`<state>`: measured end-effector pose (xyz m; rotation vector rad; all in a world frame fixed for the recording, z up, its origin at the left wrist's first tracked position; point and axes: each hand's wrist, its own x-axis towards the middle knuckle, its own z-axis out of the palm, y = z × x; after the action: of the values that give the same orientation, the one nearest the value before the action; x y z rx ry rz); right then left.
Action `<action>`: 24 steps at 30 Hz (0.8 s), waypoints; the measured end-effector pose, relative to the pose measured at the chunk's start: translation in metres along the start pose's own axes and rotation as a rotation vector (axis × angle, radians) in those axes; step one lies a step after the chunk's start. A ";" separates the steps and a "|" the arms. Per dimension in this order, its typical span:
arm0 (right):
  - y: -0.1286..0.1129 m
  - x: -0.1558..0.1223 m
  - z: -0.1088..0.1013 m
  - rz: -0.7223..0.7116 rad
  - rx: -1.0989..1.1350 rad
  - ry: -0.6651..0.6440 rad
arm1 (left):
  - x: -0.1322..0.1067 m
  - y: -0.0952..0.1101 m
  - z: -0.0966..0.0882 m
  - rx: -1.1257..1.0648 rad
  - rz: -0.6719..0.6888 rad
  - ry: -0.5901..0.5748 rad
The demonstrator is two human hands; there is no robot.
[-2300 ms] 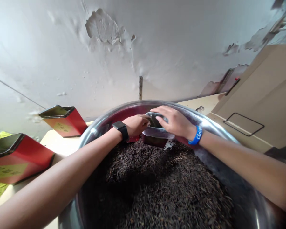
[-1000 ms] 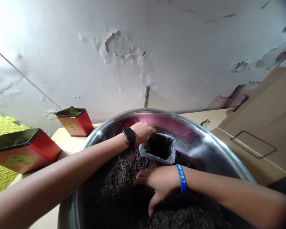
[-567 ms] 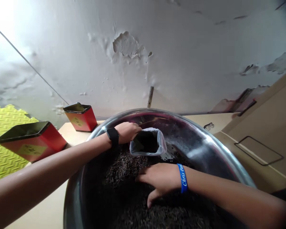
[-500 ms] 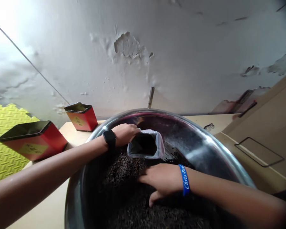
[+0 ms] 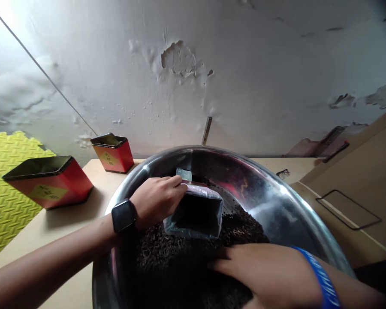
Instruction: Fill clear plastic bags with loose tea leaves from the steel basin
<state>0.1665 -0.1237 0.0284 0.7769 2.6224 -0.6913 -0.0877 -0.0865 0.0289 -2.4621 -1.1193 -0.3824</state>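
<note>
Inside a large stainless-steel basin [image 5: 278, 206], a square-mouthed bag with a pale, silvery lining [image 5: 196, 214] lies tilted on a heap of loose dark tea leaves [image 5: 170, 257], its dark opening turned up and toward the onlooker. The bag sits near the basin's far wall, with its lower edge sunk slightly into the heap. The person's left hand [image 5: 157, 201], with a black smartwatch [image 5: 124, 216] on its wrist, reaches over the bag's upper edge. Its fingers are curled closed around that rim and have hold of the bag. A small grey-green tab [image 5: 184, 174] shows just beyond them. The right hand [image 5: 260, 274], with a blue wristband [image 5: 318, 274], lies just in front of the bag. Its fingers are spread open and flat on the leaves, gripping nothing. Beyond the basin, two red tins [image 5: 49, 182] [image 5: 112, 153] stand open on the desk [image 5: 54, 234], beside a yellow rubber mat [image 5: 9, 184].
</note>
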 end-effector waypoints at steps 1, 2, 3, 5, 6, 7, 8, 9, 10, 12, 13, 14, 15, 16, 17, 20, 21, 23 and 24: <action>-0.001 -0.009 0.002 0.004 0.020 0.021 | -0.004 0.004 -0.005 -0.013 -0.025 0.015; -0.002 -0.018 0.005 0.011 0.043 0.057 | -0.008 0.007 -0.010 -0.028 -0.052 0.031; -0.001 -0.025 0.009 0.023 0.059 0.095 | -0.012 0.010 -0.015 -0.043 -0.081 0.050; 0.002 -0.036 0.021 0.057 0.068 0.134 | -0.020 0.013 -0.025 -0.079 -0.139 0.082; 0.006 -0.039 0.029 0.071 0.066 0.142 | -0.024 0.014 -0.029 -0.098 -0.168 0.092; 0.010 -0.040 0.037 0.086 0.065 0.148 | -0.026 0.015 -0.032 -0.117 -0.193 0.099; 0.014 -0.040 0.044 0.103 0.065 0.157 | -0.028 0.014 -0.033 -0.134 -0.214 0.100; 0.018 -0.039 0.051 0.128 0.068 0.167 | -0.029 0.014 -0.034 -0.149 -0.228 0.098; 0.021 -0.036 0.057 0.160 0.071 0.167 | -0.029 0.012 -0.034 -0.161 -0.237 0.094; 0.025 -0.031 0.063 0.228 0.087 0.124 | -0.025 0.009 -0.031 -0.176 -0.253 0.084; 0.026 -0.028 0.064 0.250 0.096 0.092 | -0.023 0.008 -0.030 -0.181 -0.261 0.079; 0.026 -0.025 0.063 0.259 0.101 0.064 | -0.019 0.006 -0.028 -0.188 -0.267 0.072; 0.026 -0.024 0.061 0.251 0.099 0.052 | -0.015 0.005 -0.026 -0.193 -0.273 0.065; 0.025 -0.022 0.059 0.229 0.087 0.061 | -0.011 0.004 -0.025 -0.198 -0.276 0.056; 0.024 -0.021 0.056 0.198 0.067 0.085 | -0.007 0.003 -0.024 -0.200 -0.274 0.048; 0.018 -0.019 0.048 0.137 -0.034 0.141 | 0.010 0.004 -0.024 -0.183 -0.253 0.008; 0.015 -0.019 0.044 0.142 -0.074 0.134 | 0.016 0.005 -0.025 -0.173 -0.240 -0.017; 0.009 -0.018 0.036 0.161 -0.144 0.101 | 0.031 0.007 -0.027 -0.153 -0.204 -0.096; 0.005 -0.018 0.030 0.155 -0.165 0.096 | 0.039 0.007 -0.029 -0.151 -0.176 -0.144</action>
<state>0.1889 -0.1435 0.0095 0.9714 2.6274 -0.3989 -0.0594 -0.0787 0.0683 -2.5630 -1.4212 -0.3579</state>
